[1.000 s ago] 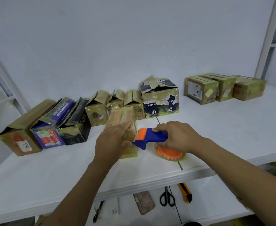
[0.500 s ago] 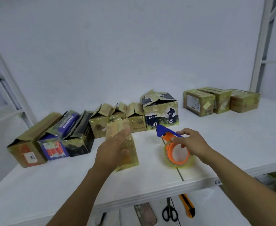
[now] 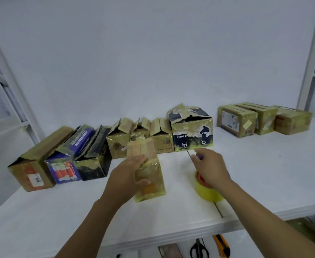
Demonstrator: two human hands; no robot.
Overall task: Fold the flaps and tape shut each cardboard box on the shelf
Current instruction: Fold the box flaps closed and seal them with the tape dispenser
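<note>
A small cardboard box [image 3: 150, 175] wrapped in yellowish tape stands on the white shelf [image 3: 264, 174] in front of me, its top flaps up. My left hand [image 3: 127, 175] grips its left side, thumb on the front face. To the right, my right hand [image 3: 210, 168] curls over a tape dispenser with a yellow roll [image 3: 207, 192] that rests on the shelf; only a bit of its blue handle shows. Behind stands a row of boxes with open flaps, among them a larger printed box [image 3: 192, 133].
Three long boxes [image 3: 34, 164] lean at the left end of the row. Three taped boxes [image 3: 236, 121] sit at the back right. Scissors [image 3: 199, 249] and an orange utility knife [image 3: 222, 246] lie on a lower level. Shelf posts rise at both sides.
My right hand has pulled the tape dispenser away from the small box, to the right, and lowered it onto the shelf. My left hand stays on the box.
</note>
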